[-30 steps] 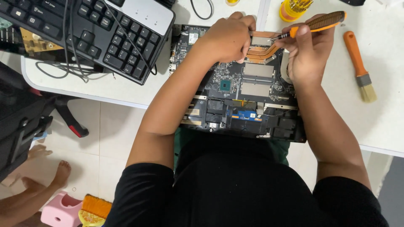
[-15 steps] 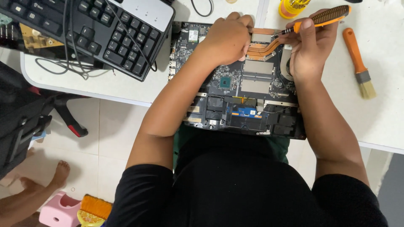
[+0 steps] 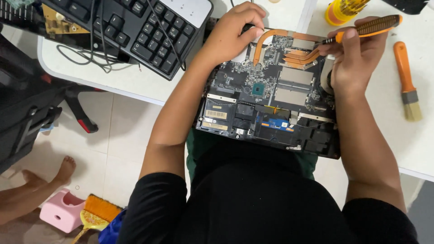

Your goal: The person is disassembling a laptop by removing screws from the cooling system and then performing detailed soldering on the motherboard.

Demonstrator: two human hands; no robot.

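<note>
— Pale floor tiles (image 3: 122,131) lie nearest, below the white table (image 3: 135,83); what sits down there?

— At the lower left, a small pink plastic stool (image 3: 61,212) with an orange-bristled hand broom (image 3: 97,212) just beside it, and another person's bare foot (image 3: 63,169) close by.

— And on the table edge?

— An opened black laptop base with its dark circuit board exposed (image 3: 271,104) overhangs the near edge, above the person's lap. Copper heat pipes (image 3: 282,43) curve across its far part.

— The left hand?

— The left hand (image 3: 235,31) rests on the far left corner of the board, fingers curled together and pressing down beside the end of the copper pipe. Whether it grips anything underneath, I cannot tell.

— The right?

— The right hand (image 3: 352,58) is closed around an orange-and-black-handled screwdriver (image 3: 366,29), held nearly level, its tip down at the pipes on the board's right side.

— Further out?

— Right of that hand, apart from it, lies an orange-handled paintbrush with pale bristles (image 3: 406,81). A black computer keyboard (image 3: 140,31) sits at the far left, cables trailing over it, and a yellow bit holder (image 3: 341,11) stands at the far edge.
</note>
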